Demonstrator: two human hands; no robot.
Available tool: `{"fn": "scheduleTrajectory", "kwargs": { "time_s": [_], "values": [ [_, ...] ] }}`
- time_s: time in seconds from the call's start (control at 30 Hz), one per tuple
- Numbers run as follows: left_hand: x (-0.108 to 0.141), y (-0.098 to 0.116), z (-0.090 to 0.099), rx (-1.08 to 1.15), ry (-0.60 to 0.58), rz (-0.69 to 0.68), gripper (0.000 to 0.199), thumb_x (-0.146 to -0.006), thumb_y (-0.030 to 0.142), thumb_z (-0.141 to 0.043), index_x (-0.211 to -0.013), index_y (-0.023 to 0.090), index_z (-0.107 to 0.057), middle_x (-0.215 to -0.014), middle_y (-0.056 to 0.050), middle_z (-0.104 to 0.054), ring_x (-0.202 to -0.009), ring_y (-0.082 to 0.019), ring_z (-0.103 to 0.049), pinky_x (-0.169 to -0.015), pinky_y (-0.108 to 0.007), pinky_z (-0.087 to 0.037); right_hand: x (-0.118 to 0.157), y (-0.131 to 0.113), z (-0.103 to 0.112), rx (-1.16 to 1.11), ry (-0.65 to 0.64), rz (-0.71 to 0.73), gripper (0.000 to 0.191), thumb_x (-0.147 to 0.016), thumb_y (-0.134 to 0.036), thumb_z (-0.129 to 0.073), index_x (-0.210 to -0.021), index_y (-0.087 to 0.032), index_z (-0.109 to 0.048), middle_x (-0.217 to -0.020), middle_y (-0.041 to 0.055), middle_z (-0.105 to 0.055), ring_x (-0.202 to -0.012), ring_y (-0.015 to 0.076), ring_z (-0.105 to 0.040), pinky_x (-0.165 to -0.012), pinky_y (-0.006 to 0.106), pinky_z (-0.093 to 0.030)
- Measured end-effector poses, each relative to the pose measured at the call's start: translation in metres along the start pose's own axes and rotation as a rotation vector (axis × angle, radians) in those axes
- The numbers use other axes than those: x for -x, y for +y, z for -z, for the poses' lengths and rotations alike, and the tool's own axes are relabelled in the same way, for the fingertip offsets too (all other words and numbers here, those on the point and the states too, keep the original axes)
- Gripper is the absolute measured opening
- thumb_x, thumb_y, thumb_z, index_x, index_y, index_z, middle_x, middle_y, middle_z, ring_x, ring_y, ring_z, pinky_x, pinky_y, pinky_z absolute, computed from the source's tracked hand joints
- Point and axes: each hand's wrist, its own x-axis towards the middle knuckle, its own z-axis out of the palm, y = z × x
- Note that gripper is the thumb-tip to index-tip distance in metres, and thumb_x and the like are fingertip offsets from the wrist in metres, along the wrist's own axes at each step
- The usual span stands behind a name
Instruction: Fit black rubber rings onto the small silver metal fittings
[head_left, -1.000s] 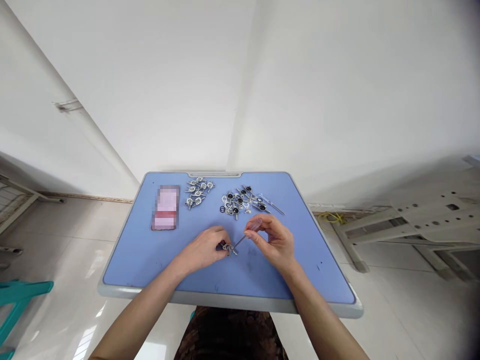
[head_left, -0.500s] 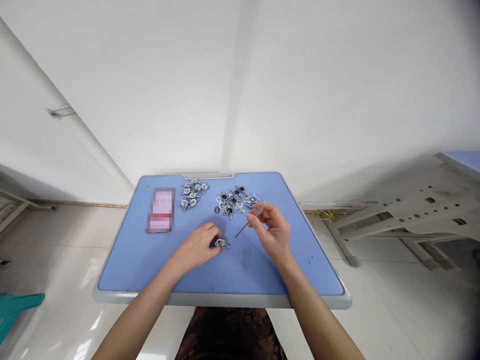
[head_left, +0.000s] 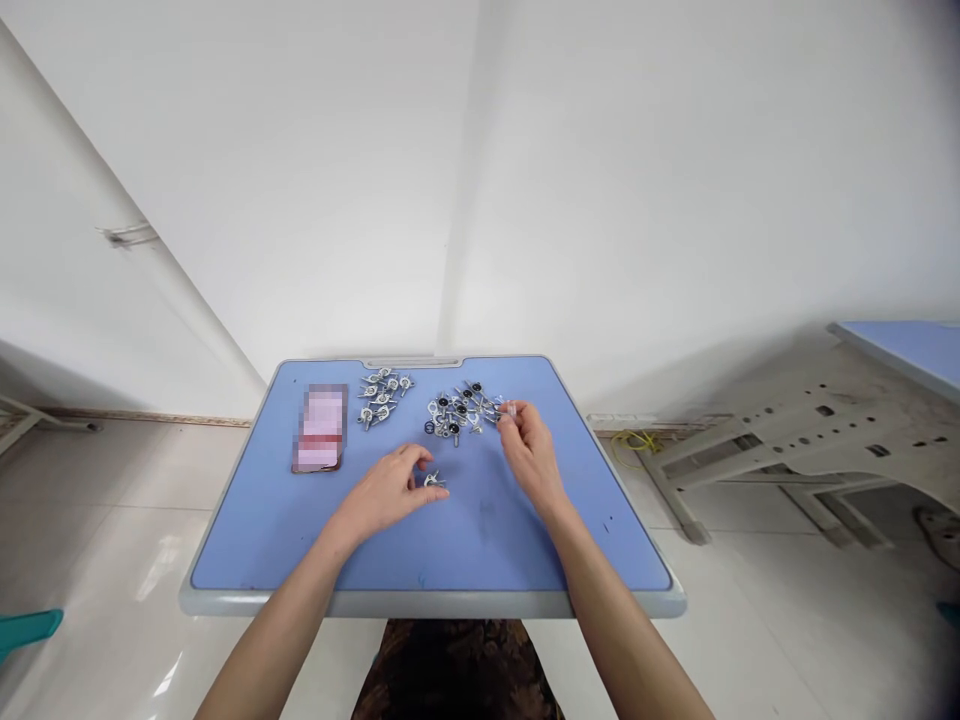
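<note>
Bright daylight, glare on floor tiles (head_left: 159, 567)

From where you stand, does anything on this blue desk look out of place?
One small metal fitting lies alone beside the left hand, apart from the others on the blue desktop. The jumbled pile near the right hand also looks messier than the tighter cluster.
</note>
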Motion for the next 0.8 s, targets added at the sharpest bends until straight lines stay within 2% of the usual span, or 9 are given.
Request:
{"fn": "scheduleTrajectory", "kwargs": {
  "time_s": [0.1, 0.17, 0.33, 0.53, 0.7, 0.8],
  "values": [
    [-0.004, -0.006, 0.007, -0.016, 0.146, 0.000, 0.025, -0.089, 0.040, -0.050, -0.101, 0.020, -0.057, -0.098, -0.003, -0.063, -0.075, -0.016, -0.058, -0.069, -0.029, -0.044, -0.004, 0.004, 0.002, 0.244, -0.106, 0.035, 0.014, -0.081, -0.019, -0.041, -0.084, -0.020, -0.055, -0.061, -0.0036, -0.050, -0.052, 0.0127, -0.043, -0.052, 0.024, -0.035],
    [-0.007, -0.011, 0.009, -0.051, 0.230, -0.003, 0.017, -0.089, 0.032, -0.049, -0.095, 0.019, -0.059, -0.095, -0.003, -0.064, -0.078, -0.016, -0.058, -0.069, -0.029, -0.044, -0.005, 0.005, 0.002, 0.385, -0.178, 0.052, 0.019, -0.078, -0.015, -0.041, -0.084, -0.020, -0.058, -0.061, -0.0022, -0.053, -0.053, 0.0139, -0.046, -0.054, 0.025, -0.035],
    [-0.012, -0.020, 0.009, -0.097, 0.305, -0.040, 0.010, -0.087, 0.022, -0.050, -0.089, 0.019, -0.059, -0.089, -0.002, -0.065, -0.076, -0.016, -0.058, -0.068, -0.029, -0.043, -0.007, 0.004, 0.003, 0.619, -0.155, 0.002, 0.031, -0.083, -0.016, -0.039, -0.098, -0.021, -0.065, -0.065, 0.0020, -0.062, -0.058, 0.0178, -0.055, -0.057, 0.027, -0.036],
    [-0.013, -0.021, 0.009, -0.078, 0.346, -0.049, 0.010, -0.086, 0.018, -0.049, -0.089, 0.019, -0.059, -0.091, -0.002, -0.064, -0.076, -0.015, -0.058, -0.068, -0.028, -0.044, -0.010, 0.004, -0.001, 0.697, -0.164, 0.035, 0.039, -0.085, -0.016, -0.040, -0.115, -0.022, -0.064, -0.068, 0.0033, -0.067, -0.067, 0.0207, -0.062, -0.060, 0.028, -0.039],
    [-0.012, -0.019, 0.011, -0.068, 0.361, -0.032, 0.009, -0.085, 0.018, -0.050, -0.089, 0.019, -0.059, -0.091, -0.002, -0.064, -0.075, -0.015, -0.058, -0.069, -0.028, -0.044, -0.010, 0.002, -0.009, 0.661, -0.178, 0.145, 0.032, -0.087, -0.021, -0.041, -0.106, -0.022, -0.067, -0.070, 0.0025, -0.068, -0.062, 0.0183, -0.060, -0.058, 0.027, -0.039],
    [-0.011, -0.018, 0.012, -0.078, 0.372, -0.030, 0.010, -0.085, 0.017, -0.050, -0.090, 0.019, -0.059, -0.092, -0.002, -0.064, -0.076, -0.015, -0.058, -0.070, -0.029, -0.045, -0.008, 0.001, -0.010, 0.696, -0.222, 0.162, 0.031, -0.084, -0.017, -0.042, -0.100, -0.022, -0.068, -0.074, 0.0031, -0.069, -0.064, 0.0179, -0.061, -0.058, 0.027, -0.038]
  ]
}}
